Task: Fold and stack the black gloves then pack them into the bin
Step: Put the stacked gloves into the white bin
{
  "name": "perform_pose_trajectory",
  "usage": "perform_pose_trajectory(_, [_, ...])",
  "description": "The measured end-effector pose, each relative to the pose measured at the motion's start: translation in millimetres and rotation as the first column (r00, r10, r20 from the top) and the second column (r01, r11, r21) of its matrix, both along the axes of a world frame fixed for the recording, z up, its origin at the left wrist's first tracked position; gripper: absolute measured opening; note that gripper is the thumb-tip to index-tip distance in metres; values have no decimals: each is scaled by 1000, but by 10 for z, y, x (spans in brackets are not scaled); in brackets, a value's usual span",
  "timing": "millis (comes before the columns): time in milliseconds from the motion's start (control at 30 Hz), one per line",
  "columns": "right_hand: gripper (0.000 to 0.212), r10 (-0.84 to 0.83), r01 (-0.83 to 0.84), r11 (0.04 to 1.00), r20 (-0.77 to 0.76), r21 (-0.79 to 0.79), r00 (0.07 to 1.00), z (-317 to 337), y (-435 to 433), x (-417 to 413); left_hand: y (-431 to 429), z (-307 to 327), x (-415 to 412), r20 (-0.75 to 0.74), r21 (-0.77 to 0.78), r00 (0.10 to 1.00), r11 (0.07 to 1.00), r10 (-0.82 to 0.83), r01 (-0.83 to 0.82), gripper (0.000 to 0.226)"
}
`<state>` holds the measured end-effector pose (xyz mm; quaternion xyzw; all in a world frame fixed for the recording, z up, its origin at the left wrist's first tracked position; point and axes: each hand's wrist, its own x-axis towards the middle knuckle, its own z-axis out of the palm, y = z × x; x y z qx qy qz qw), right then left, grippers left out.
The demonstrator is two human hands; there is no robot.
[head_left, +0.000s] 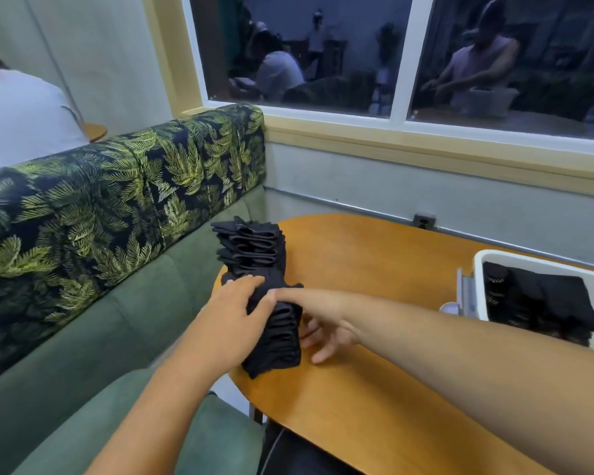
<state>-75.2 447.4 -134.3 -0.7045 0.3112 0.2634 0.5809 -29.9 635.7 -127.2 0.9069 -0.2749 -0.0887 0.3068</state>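
Observation:
Two tall stacks of folded black gloves stand at the left end of the wooden table (374, 255): a far stack (249, 248) and a near stack (282, 337). My left hand (235, 313) lies on the near stack's top and left side, fingers spread over the cloth. My right hand (318, 323) reaches across from the right. Its thumb lies along the top of the near stack and its fingers curl against the stack's right side. The white bin (542, 269) sits at the table's right edge with black gloves (542, 303) inside.
A green bench seat (124, 323) with a leaf-print backrest (117, 186) runs along the left of the table. Behind the backrest sits a person in a white shirt (18, 114). A window (408, 56) and a wall socket (424, 221) lie beyond the table.

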Motion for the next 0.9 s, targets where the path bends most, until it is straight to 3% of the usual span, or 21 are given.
perform_pose_trajectory(133, [46,-44,39,997,63,65,997,-130,52,39,27,-279,-141,18,54,1000,998,-26,25,69])
perform_pose_trajectory(333, [41,-156,128,983,234,131,960,-269,136,-1,157,-540,-295,25,-69,1000,998,-1,3,68])
perform_pose_trajectory(567, [42,-168,78,972,431,219,886,-276,195,-135,217,-490,-404,83,-35,996,999,-34,37,65])
perform_pose_trajectory(733, [70,-209,115,972,537,204,817,-57,22,-425,65,-197,-658,182,-63,979,993,-89,101,65])
perform_pose_trajectory(900, [42,-225,158,974,652,161,724,666,-440,-1169,-437,298,-1031,408,-87,890,962,-204,260,69])
